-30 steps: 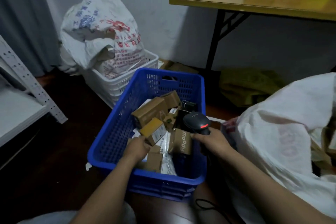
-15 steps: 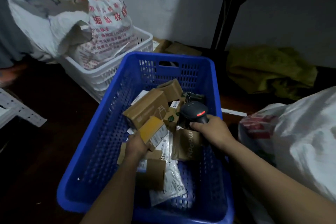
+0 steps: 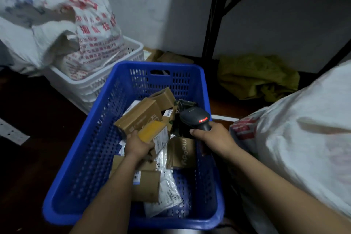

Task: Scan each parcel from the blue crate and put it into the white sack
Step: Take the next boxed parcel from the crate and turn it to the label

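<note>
Parcel [image 3: 152,132] now gripped by left hand [image 3: 138,145] | scanner [image 3: 195,118] still in right hand [image 3: 214,138]

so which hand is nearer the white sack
Right. The right hand, gripping the scanner, is at the right side of the blue crate, close beside the white sack. The left hand is farther off, mid-crate, holding a yellow parcel.

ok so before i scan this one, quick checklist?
1. Left hand grips the yellow parcel: ok.
2. Right hand holds the scanner: ok.
3. Scanner's red light on: ok.
4. Label faces the scanner: cannot tell.
5. Parcel lifted clear of the crate: not ok, it sits inside.
6. Sack mouth open: cannot tell.
</note>
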